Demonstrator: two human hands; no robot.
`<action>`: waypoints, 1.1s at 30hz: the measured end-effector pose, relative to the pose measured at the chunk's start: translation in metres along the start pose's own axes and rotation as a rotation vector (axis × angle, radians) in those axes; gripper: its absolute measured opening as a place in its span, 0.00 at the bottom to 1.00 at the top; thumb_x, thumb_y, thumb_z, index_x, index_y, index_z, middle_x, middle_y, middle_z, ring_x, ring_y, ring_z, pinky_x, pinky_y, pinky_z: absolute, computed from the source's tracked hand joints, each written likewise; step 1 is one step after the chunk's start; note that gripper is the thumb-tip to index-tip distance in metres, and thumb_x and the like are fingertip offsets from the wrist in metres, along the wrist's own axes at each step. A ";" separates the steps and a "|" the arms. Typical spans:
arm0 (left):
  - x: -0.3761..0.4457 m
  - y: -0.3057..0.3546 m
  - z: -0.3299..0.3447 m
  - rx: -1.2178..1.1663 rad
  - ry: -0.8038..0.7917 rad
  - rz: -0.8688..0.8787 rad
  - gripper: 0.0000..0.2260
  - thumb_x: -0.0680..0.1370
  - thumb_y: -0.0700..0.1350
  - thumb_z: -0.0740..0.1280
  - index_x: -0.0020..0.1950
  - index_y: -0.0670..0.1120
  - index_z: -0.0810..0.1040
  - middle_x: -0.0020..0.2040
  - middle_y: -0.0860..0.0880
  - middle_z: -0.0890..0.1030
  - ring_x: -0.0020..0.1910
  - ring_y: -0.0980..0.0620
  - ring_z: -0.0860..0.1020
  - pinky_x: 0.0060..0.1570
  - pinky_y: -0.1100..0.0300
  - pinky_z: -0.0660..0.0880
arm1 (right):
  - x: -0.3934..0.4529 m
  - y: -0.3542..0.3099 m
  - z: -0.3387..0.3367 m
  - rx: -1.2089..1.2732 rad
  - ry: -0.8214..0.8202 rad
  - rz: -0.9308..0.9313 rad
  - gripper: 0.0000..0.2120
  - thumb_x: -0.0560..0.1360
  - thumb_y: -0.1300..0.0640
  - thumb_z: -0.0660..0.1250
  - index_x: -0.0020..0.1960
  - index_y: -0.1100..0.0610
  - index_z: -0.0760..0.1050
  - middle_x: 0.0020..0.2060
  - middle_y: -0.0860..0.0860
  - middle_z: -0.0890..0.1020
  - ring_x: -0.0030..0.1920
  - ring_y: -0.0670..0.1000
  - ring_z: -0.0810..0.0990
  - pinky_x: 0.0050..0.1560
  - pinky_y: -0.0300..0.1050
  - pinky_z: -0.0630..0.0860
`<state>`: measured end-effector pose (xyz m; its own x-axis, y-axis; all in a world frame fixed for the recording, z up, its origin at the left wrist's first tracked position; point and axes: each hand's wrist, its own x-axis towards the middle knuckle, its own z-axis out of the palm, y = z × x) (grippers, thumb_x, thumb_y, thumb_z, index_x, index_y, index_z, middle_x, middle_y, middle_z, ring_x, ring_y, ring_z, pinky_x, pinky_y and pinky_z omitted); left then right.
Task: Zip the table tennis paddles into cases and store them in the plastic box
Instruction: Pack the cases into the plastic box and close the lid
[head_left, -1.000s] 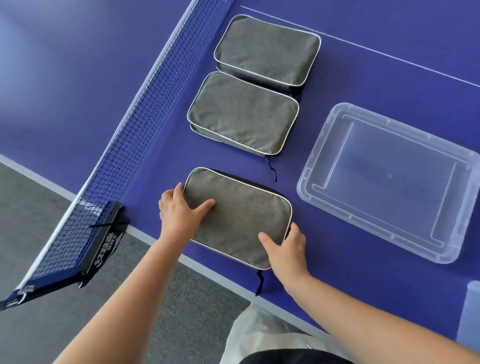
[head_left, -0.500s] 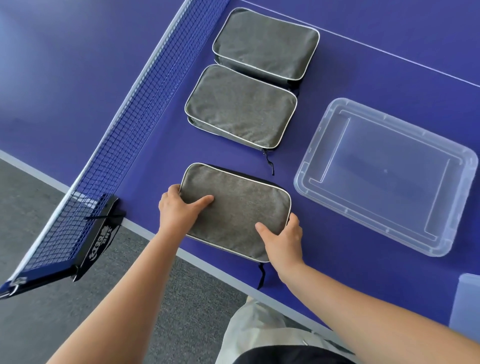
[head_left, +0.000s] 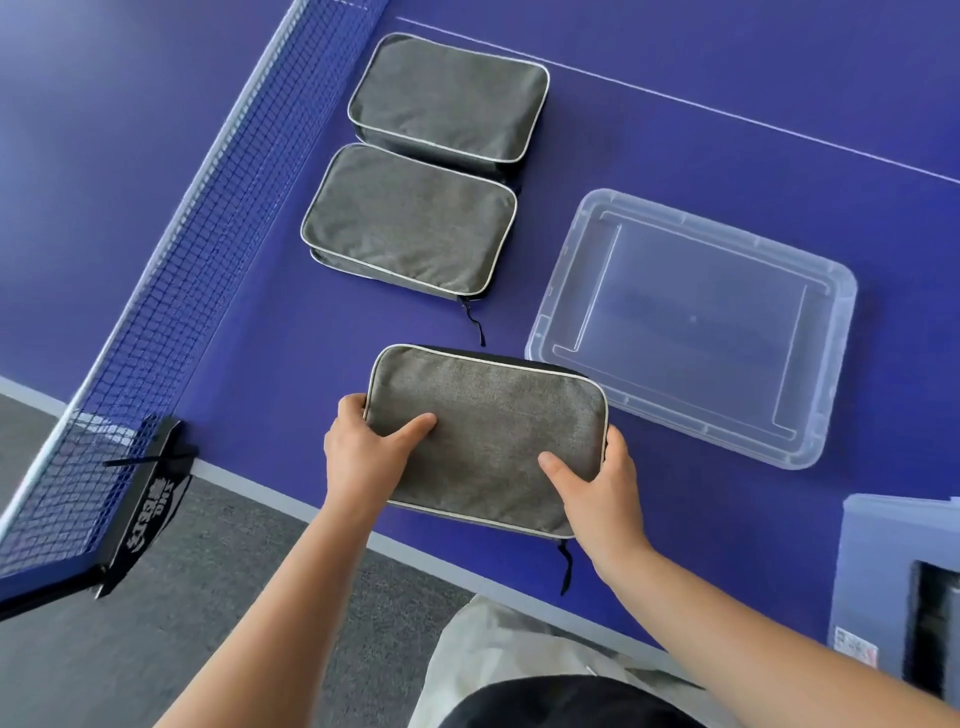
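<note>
A grey fabric paddle case (head_left: 488, 431) with pale piping is held near the table's front edge, its black zip pull hanging over the edge. My left hand (head_left: 366, 452) grips its left end, thumb on top and fingers under. My right hand (head_left: 597, 493) grips its right front corner the same way. Two more grey cases lie beyond it by the net: a middle case (head_left: 410, 223) and a far case (head_left: 449, 96). The clear plastic box (head_left: 831, 291) stands to the right, with nothing inside it. No paddle is visible.
The blue net (head_left: 171, 249) runs along the left, its black clamp (head_left: 150, 493) at the table edge. A translucent lid or folder (head_left: 893, 571) lies at the front right. Grey carpet floor shows below the table's edge.
Both hands have carried the near case to the right, closer to the plastic box. The other two cases and the box have stayed put.
</note>
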<state>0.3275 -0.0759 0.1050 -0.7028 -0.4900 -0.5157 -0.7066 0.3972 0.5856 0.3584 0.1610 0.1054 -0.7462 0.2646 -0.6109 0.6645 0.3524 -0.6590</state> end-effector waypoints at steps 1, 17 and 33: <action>-0.009 0.006 0.003 -0.008 -0.008 0.009 0.30 0.67 0.60 0.77 0.61 0.51 0.68 0.49 0.56 0.74 0.52 0.52 0.76 0.44 0.57 0.74 | -0.003 0.002 -0.010 0.009 0.013 -0.008 0.37 0.69 0.39 0.72 0.73 0.44 0.60 0.57 0.42 0.69 0.64 0.50 0.71 0.63 0.54 0.74; -0.219 0.122 0.093 -0.133 -0.149 0.190 0.24 0.69 0.55 0.78 0.57 0.56 0.68 0.50 0.59 0.76 0.46 0.62 0.77 0.37 0.61 0.73 | -0.071 0.069 -0.256 0.107 0.221 -0.107 0.40 0.68 0.35 0.72 0.75 0.42 0.61 0.64 0.41 0.76 0.64 0.44 0.76 0.65 0.52 0.74; -0.420 0.179 0.259 -0.076 -0.540 0.283 0.15 0.75 0.50 0.72 0.56 0.59 0.70 0.50 0.63 0.77 0.42 0.76 0.75 0.33 0.73 0.72 | -0.117 0.185 -0.508 0.259 0.335 -0.020 0.13 0.73 0.54 0.74 0.55 0.42 0.79 0.45 0.38 0.85 0.45 0.38 0.83 0.46 0.43 0.77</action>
<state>0.4750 0.4015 0.2644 -0.8187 0.0968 -0.5660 -0.4925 0.3886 0.7788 0.5473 0.6517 0.2778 -0.7025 0.5520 -0.4492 0.6064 0.1339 -0.7838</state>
